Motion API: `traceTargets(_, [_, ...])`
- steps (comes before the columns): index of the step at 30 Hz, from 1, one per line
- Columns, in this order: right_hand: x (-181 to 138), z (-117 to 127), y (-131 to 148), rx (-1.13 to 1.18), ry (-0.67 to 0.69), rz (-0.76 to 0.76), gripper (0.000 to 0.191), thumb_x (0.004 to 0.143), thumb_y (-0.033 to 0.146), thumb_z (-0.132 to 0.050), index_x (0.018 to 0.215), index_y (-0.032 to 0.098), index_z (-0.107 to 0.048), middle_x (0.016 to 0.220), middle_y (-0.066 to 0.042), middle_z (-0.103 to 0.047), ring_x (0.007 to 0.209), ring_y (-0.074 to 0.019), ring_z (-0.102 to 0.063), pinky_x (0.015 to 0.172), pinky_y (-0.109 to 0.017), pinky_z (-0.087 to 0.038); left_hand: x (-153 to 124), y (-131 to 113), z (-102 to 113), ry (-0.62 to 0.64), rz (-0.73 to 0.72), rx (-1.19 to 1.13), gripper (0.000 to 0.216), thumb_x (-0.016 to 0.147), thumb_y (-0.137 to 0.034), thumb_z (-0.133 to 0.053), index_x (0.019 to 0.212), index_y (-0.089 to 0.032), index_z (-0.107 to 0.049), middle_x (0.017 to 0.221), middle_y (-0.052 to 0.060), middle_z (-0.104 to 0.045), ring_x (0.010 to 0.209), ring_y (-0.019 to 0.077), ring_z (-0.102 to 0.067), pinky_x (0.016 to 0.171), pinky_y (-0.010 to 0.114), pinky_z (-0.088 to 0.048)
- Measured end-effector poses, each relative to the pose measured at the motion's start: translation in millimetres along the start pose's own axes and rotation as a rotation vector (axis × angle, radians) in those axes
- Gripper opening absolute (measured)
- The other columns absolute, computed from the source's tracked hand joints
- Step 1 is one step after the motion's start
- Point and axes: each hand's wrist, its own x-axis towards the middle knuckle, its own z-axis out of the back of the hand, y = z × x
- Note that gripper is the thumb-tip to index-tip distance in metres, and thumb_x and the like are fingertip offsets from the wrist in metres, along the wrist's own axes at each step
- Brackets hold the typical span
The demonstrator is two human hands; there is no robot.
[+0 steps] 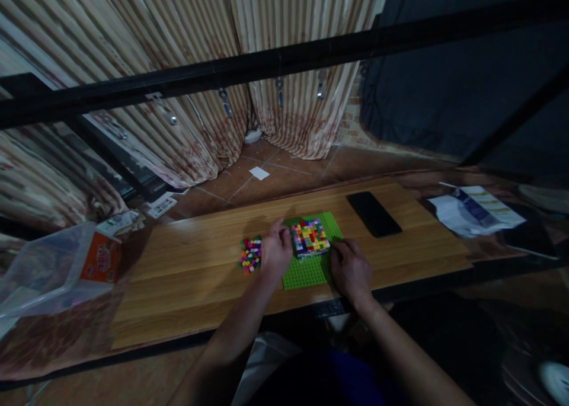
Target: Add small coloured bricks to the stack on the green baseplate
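A green baseplate (306,271) lies on the wooden table (191,269). On it stands a square block of many small coloured bricks (310,237). My left hand (275,252) rests at the block's left side with its fingers curled against it. My right hand (349,268) lies on the plate's right part, fingers bent toward the block's near right corner. Whether either hand pinches a loose brick is too small to see. A little heap of loose coloured bricks (251,253) lies on the table just left of my left hand.
A black phone (373,214) lies flat at the table's back right. Papers (478,209) lie further right. A clear plastic bag with an orange packet (66,264) sits at the left end. A black bar (284,62) crosses overhead; striped curtains (178,68) hang behind.
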Motion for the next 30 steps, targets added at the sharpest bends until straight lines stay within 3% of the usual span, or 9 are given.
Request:
traceTargets(5, [0.1,0.4,0.2,-0.010,-0.001,-0.002,0.029,0.091,0.024,-0.046,0.104,0.018,-0.071,0.113,-0.010,-0.065,0.096,-0.0214,-0.064,0.081,-0.032,-0.049,11.8,-0.2,-5.6,0.010,0.097,-0.056,0.033,0.092,-0.026,-0.056,0.122,-0.014,-0.060,0.098,0.010,-0.074,0.087,0.0206,-0.071,0.079,0.032,-0.056])
traceTargets(23, [-0.2,-1.7,-3.0,-0.031,-0.027,0.012,0.029,0.091,0.027,-0.046,0.102,0.018,-0.071,0.110,-0.009,-0.066,0.092,-0.0211,-0.063,0.075,-0.031,-0.047,17.5,11.5,-33.4,-0.096,0.224,-0.429,0.026,0.078,-0.015,-0.069,0.104,-0.015,-0.066,0.078,0.001,-0.068,0.071,0.0133,-0.064,0.069,0.024,-0.050])
traceTargets(27, [0.2,-2.0,-5.6,-0.042,-0.032,0.030,0.029,0.090,0.028,-0.047,0.101,0.018,-0.071,0.108,-0.010,-0.066,0.090,-0.0209,-0.063,0.074,-0.031,-0.046,17.7,5.6,-24.0,-0.113,0.251,-0.450,0.022,0.078,-0.018,-0.070,0.100,-0.015,-0.067,0.076,0.000,-0.067,0.068,0.0125,-0.062,0.067,0.023,-0.049])
traceTargets(30, [0.2,-2.3,-7.0,-0.044,-0.030,0.028,0.029,0.090,0.030,-0.047,0.101,0.018,-0.071,0.109,-0.009,-0.066,0.090,-0.0214,-0.063,0.074,-0.032,-0.046,9.0,8.7,-0.5,-0.136,0.208,-0.493,0.021,0.088,-0.032,-0.060,0.100,-0.016,-0.067,0.082,0.002,-0.069,0.073,0.0127,-0.064,0.065,0.023,-0.050])
